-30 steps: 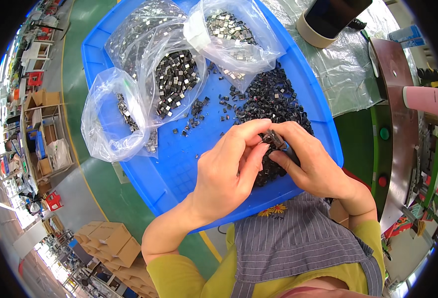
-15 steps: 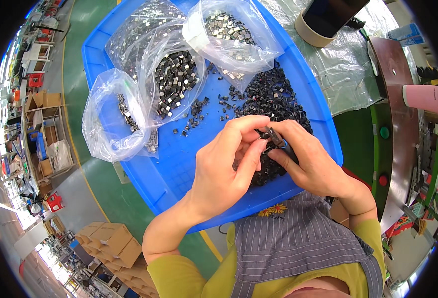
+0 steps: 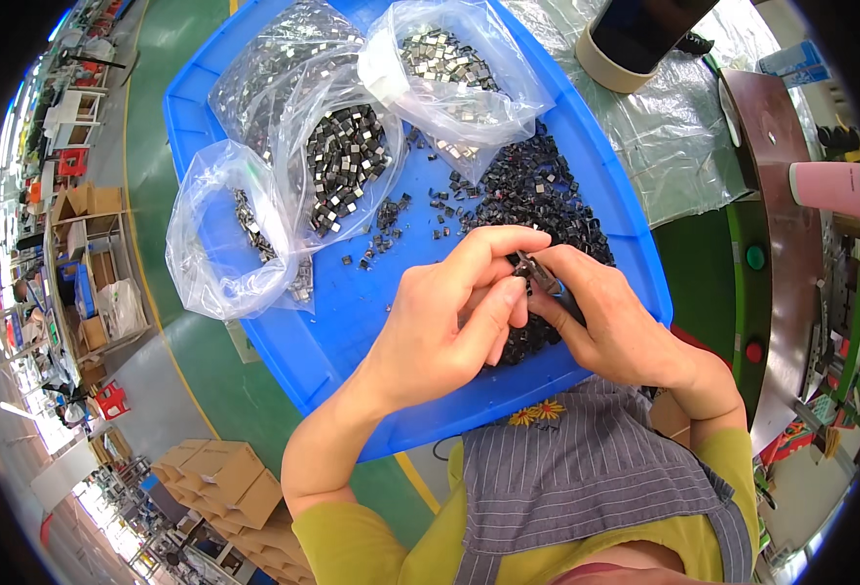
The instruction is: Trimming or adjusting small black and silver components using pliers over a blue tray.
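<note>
Over the near part of a blue plastic tray (image 3: 352, 336), my two hands meet at the fingertips. My right hand (image 3: 630, 317) is wrapped round small hand cutters (image 3: 547, 279) with metal jaws and a dark blue handle. In my left hand (image 3: 444, 317), thumb and fingers pinch a small black plastic piece (image 3: 521, 261) right at the jaws. Fingers hide most of that piece. Beneath and beyond my hands lies a heap of small black pieces (image 3: 537, 200), some with shiny metal faces.
Clear plastic bags (image 3: 220, 288) of small black and silver parts stand at the tray's left and far side. Plastic sheeting (image 3: 688, 146) covers a surface at the right, with a cardboard ring (image 3: 610, 68) and dark device. A pink cup (image 3: 832, 190) stands farther right. Cartons (image 3: 220, 478) are stacked lower left.
My left fingers have curled in and shifted slightly right, closer to the cutters' jaws. The cutters have turned a little in my right hand. Bags and tray look the same.
</note>
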`<action>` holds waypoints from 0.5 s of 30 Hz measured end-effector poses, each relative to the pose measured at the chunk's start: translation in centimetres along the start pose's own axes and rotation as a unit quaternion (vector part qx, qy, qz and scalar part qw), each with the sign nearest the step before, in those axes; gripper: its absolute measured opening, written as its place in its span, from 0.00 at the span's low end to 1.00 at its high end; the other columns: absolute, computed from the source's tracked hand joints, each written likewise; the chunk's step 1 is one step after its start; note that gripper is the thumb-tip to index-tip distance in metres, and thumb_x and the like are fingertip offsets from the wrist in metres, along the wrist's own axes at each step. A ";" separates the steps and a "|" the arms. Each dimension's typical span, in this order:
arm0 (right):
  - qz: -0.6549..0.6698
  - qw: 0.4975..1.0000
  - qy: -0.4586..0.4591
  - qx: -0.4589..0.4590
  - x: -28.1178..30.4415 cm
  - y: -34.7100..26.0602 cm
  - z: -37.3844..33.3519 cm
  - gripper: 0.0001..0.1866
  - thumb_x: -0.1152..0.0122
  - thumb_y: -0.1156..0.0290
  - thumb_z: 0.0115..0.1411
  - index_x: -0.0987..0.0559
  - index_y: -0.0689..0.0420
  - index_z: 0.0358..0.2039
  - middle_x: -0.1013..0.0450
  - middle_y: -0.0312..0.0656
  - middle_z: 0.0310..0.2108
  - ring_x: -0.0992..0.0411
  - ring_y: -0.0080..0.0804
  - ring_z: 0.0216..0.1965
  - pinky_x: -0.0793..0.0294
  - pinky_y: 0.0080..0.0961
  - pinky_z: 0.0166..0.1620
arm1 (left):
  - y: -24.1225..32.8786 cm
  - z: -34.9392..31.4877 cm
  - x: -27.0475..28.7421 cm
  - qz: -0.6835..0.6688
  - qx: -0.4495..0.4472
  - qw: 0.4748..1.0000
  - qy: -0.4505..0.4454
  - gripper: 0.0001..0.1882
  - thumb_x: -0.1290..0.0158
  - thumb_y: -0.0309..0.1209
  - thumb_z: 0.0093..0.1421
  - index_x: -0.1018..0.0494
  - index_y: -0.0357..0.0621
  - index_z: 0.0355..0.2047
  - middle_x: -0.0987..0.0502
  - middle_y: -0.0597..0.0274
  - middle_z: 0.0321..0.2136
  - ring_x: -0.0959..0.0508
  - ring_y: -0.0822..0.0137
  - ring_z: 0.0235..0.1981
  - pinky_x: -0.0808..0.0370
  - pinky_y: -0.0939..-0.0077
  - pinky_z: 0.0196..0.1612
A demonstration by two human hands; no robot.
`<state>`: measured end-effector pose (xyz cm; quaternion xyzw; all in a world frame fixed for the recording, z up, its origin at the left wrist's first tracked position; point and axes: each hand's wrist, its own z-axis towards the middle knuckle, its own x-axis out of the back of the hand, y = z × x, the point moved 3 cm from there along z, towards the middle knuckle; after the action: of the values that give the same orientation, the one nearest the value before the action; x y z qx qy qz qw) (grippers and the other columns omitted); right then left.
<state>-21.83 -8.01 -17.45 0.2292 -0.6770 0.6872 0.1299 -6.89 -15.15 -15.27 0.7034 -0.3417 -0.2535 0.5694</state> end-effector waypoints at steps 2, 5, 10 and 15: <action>0.023 1.000 0.001 -0.003 0.2 0.1 -0.1 0.15 0.39 0.78 0.54 0.31 0.62 0.42 0.29 0.50 0.35 0.28 0.52 0.38 0.28 0.39 0.39 | 0.2 0.2 -0.2 -0.014 -0.003 1.000 -0.024 0.16 0.59 0.22 0.65 0.35 0.36 0.53 0.25 0.60 0.24 0.28 0.79 0.17 0.34 0.87 0.21; 0.029 1.000 -0.007 -0.001 0.1 -0.1 0.2 0.14 0.40 0.78 0.55 0.31 0.62 0.42 0.27 0.50 0.34 0.26 0.52 0.36 0.27 0.40 0.36 | 0.2 0.0 0.0 -0.014 0.000 1.000 -0.023 0.15 0.59 0.23 0.66 0.35 0.36 0.52 0.25 0.60 0.24 0.28 0.78 0.17 0.34 0.88 0.20; 0.045 0.999 -0.010 -0.018 0.0 -0.3 0.3 0.12 0.40 0.77 0.56 0.31 0.61 0.40 0.26 0.52 0.31 0.25 0.53 0.34 0.26 0.41 0.33 | 0.4 0.1 0.1 -0.047 0.013 0.998 -0.031 0.14 0.57 0.24 0.65 0.34 0.36 0.50 0.25 0.60 0.24 0.28 0.78 0.17 0.35 0.89 0.19; 0.051 0.998 -0.031 -0.019 -0.1 0.1 0.2 0.11 0.40 0.75 0.56 0.30 0.62 0.38 0.26 0.54 0.29 0.26 0.55 0.33 0.27 0.42 0.32 | 0.3 -0.2 0.2 -0.055 0.031 0.998 -0.029 0.12 0.58 0.22 0.65 0.35 0.36 0.49 0.27 0.64 0.24 0.31 0.81 0.18 0.35 0.87 0.22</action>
<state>-21.82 -8.19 -17.59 0.2129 -0.7046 0.6724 0.0783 -6.70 -15.20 -14.98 0.7309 -0.3260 -0.2942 0.5224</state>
